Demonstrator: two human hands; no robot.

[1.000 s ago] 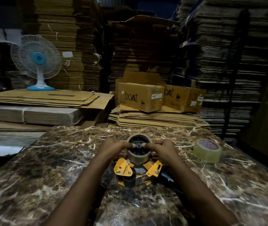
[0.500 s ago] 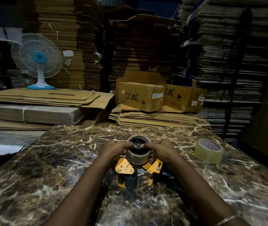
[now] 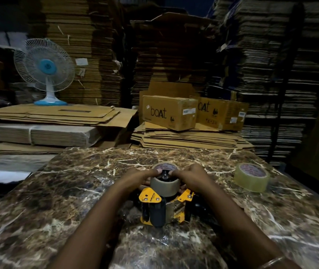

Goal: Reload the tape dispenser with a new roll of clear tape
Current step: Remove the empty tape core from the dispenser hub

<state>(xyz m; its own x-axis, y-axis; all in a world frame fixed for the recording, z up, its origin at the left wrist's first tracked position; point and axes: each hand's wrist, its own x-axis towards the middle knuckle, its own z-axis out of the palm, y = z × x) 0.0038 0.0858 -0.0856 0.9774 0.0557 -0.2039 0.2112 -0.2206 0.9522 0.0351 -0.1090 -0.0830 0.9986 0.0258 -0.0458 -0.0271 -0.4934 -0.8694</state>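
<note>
Left hand [image 3: 142,177] and right hand [image 3: 188,176], thumbs atop tape roll [image 3: 165,185].

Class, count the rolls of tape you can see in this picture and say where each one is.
2. One tape roll sits on the yellow dispenser, gripped by both hands; a spare roll lies on the marble table, to the right. Others may be hidden.

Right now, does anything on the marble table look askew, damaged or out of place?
Nothing stands out. Both hands, left hand and right hand, grip the tape roll on the yellow dispenser. A second roll lies flat to the right.
</note>
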